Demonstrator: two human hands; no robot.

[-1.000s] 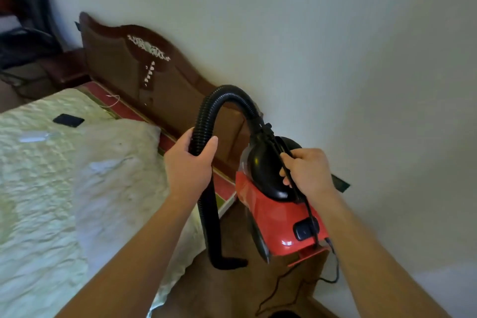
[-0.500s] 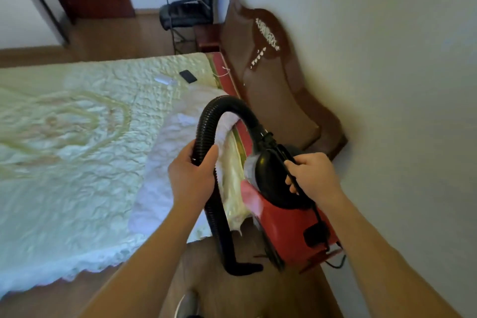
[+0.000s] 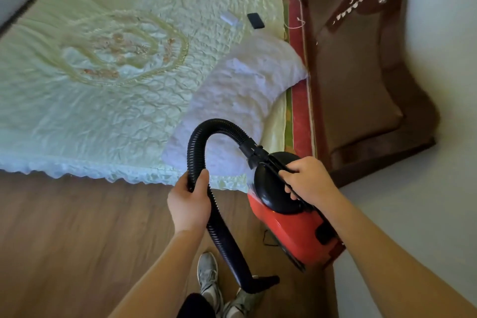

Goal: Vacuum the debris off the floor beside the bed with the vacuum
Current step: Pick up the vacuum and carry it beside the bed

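Note:
A small red and black vacuum (image 3: 289, 227) hangs in the air beside the bed (image 3: 103, 80). My right hand (image 3: 307, 181) grips its black top handle. A ribbed black hose (image 3: 198, 142) arches up from the vacuum's front and drops down. My left hand (image 3: 189, 199) grips that hose partway along. The hose ends in a black nozzle (image 3: 260, 281) hanging just above the wooden floor (image 3: 77, 227), close to my shoes. No debris shows on the floor in this blurred frame.
A white pillow (image 3: 242, 95) lies at the near corner of the bed. The brown headboard (image 3: 361, 72) stands against the white wall on the right. A dark phone (image 3: 255, 20) rests on the bedspread. My two shoes (image 3: 209, 281) stand below the nozzle.
My view has swung left and down, from the wall and headboard to the bed and floor. Both hands keep their hold on hose and vacuum. My shoes have come into view.

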